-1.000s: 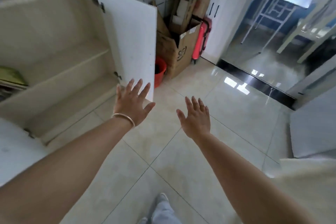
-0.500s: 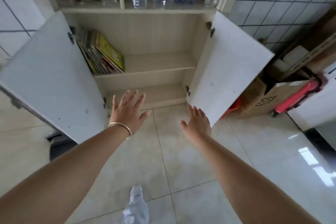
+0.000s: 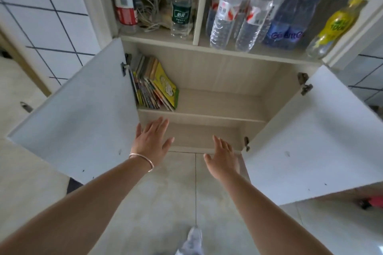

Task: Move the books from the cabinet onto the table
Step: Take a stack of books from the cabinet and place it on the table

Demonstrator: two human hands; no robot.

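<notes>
A: Hands?
B: Left hand flat, fingers spread wide, holding nothing. Right hand same, fingers straight, empty.
A: Books?
B: Books leaning on cabinet shelf, just above left hand, up-left of right. Not touched.
A: Doors?
B: Left door beside left hand, right door beside right hand. Both swung wide.
A: Else?
B: Bottles on shelf far above both hands.

**Bottles, cords and tile around the reach**

Above and beyond the reach, an upper shelf holds a red-labelled bottle, a tangle of cords, a green-labelled bottle, 2 clear water bottles, a blue bottle and a yellow bottle. Beige floor tiles lie below, a grey shoe nearest.
</notes>
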